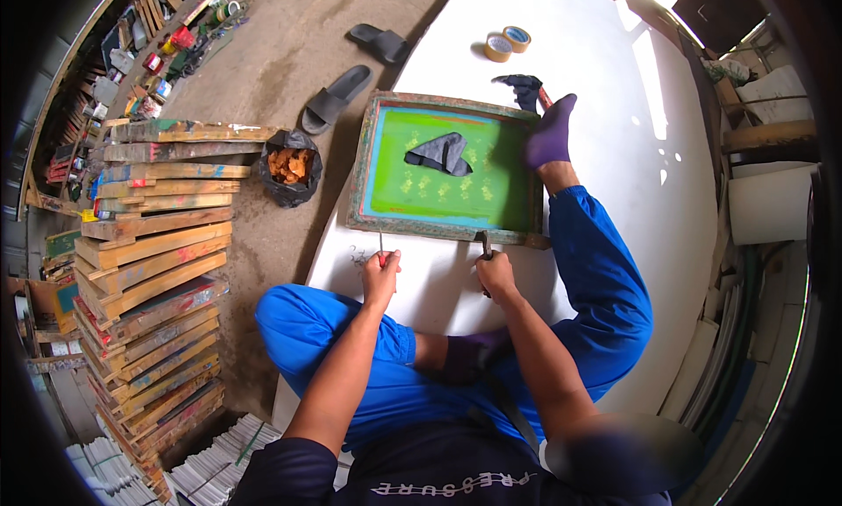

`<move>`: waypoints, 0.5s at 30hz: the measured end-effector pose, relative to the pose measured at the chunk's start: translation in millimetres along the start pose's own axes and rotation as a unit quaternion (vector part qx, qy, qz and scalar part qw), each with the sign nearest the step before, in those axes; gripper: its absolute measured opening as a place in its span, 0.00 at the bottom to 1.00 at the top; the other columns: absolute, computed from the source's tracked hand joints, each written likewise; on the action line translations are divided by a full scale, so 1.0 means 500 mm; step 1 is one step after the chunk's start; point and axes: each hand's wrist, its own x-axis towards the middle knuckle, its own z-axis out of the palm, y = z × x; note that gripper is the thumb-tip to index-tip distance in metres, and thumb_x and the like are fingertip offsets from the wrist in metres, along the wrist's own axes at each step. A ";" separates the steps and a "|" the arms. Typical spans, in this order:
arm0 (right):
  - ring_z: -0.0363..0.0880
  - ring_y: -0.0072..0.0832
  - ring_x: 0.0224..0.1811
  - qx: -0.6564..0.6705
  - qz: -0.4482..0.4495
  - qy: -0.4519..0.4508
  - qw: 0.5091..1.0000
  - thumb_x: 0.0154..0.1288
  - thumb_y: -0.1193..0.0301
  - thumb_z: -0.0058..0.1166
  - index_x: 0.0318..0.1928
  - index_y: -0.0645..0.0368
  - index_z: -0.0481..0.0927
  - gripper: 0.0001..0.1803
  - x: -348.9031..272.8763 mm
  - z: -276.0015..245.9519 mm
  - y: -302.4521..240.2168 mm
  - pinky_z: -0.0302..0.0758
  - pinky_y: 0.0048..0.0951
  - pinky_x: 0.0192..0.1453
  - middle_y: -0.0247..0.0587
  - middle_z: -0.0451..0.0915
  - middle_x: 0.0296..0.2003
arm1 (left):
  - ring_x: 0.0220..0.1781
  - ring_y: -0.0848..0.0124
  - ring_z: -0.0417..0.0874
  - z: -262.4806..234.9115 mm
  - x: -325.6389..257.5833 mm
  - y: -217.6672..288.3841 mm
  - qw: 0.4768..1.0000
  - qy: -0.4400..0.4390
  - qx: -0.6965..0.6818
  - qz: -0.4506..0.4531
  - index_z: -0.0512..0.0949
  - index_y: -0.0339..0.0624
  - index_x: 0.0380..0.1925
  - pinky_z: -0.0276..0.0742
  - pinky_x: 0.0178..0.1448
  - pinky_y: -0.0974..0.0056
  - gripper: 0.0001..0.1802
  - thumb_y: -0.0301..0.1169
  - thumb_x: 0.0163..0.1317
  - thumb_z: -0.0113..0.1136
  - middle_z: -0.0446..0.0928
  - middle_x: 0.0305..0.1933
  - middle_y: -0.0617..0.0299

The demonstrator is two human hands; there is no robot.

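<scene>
A screen-printing frame with worn wooden edges and green mesh lies on a white surface in front of me. My left hand is closed around a red-handled screwdriver, its thin metal shaft pointing up at the frame's near edge. Just right of it, my right hand grips a dark hammer-like tool; its top end meets or overlaps the near rail, and I cannot tell its exact kind. On the mesh rests a crumpled dark cloth. My purple-socked foot is against the frame's right side.
Two tape rolls and a black glove-like item lie beyond the frame. Left on the floor are black slides, a black bag with brownish scraps, and a tall stack of wooden frames. Rolled sheets stand right.
</scene>
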 end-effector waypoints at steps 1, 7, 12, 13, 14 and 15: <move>0.83 0.36 0.21 0.018 -0.003 0.003 1.000 0.65 0.70 0.50 0.42 0.71 0.83 0.15 0.001 0.004 0.006 0.77 0.39 0.26 0.51 0.83 0.24 | 0.13 0.77 0.71 0.002 -0.002 0.000 1.000 0.004 0.006 -0.004 0.82 0.38 0.36 0.65 0.15 0.68 0.17 0.42 0.69 0.65 0.80 0.25 0.63; 0.70 0.26 0.13 0.239 -0.063 -0.054 0.968 0.62 0.77 0.52 0.39 0.66 0.79 0.07 0.006 0.016 0.050 0.67 0.32 0.16 0.38 0.74 0.18 | 0.14 0.79 0.71 -0.006 -0.013 0.010 0.999 -0.007 -0.020 -0.024 0.83 0.37 0.38 0.66 0.15 0.69 0.16 0.41 0.69 0.65 0.81 0.26 0.62; 0.74 0.25 0.18 0.173 -0.088 -0.163 0.967 0.62 0.75 0.50 0.46 0.66 0.81 0.14 -0.065 0.071 0.024 0.72 0.32 0.20 0.39 0.77 0.22 | 0.13 0.82 0.67 -0.013 -0.031 0.029 0.993 -0.081 -0.082 -0.039 0.83 0.37 0.47 0.66 0.16 0.73 0.18 0.42 0.70 0.65 0.82 0.33 0.60; 0.75 0.26 0.19 0.143 -0.096 -0.197 0.965 0.61 0.73 0.51 0.49 0.67 0.80 0.16 -0.077 0.091 0.015 0.73 0.32 0.22 0.39 0.78 0.23 | 0.13 0.82 0.67 -0.014 -0.036 0.036 0.991 -0.096 -0.087 -0.039 0.82 0.37 0.49 0.65 0.16 0.73 0.19 0.43 0.71 0.65 0.82 0.33 0.60; 0.76 0.26 0.19 0.134 -0.102 -0.224 0.960 0.61 0.73 0.51 0.49 0.67 0.80 0.17 -0.090 0.112 0.003 0.73 0.32 0.22 0.40 0.78 0.23 | 0.13 0.82 0.67 -0.014 -0.041 0.044 0.989 -0.106 -0.096 -0.039 0.82 0.38 0.49 0.65 0.16 0.73 0.19 0.43 0.71 0.64 0.83 0.34 0.60; 0.75 0.26 0.19 0.126 -0.104 -0.247 0.955 0.61 0.73 0.51 0.50 0.67 0.80 0.17 -0.103 0.132 -0.008 0.73 0.31 0.22 0.40 0.78 0.24 | 0.13 0.82 0.67 -0.015 -0.047 0.052 0.987 -0.116 -0.104 -0.039 0.82 0.38 0.49 0.65 0.16 0.73 0.19 0.44 0.71 0.64 0.83 0.34 0.60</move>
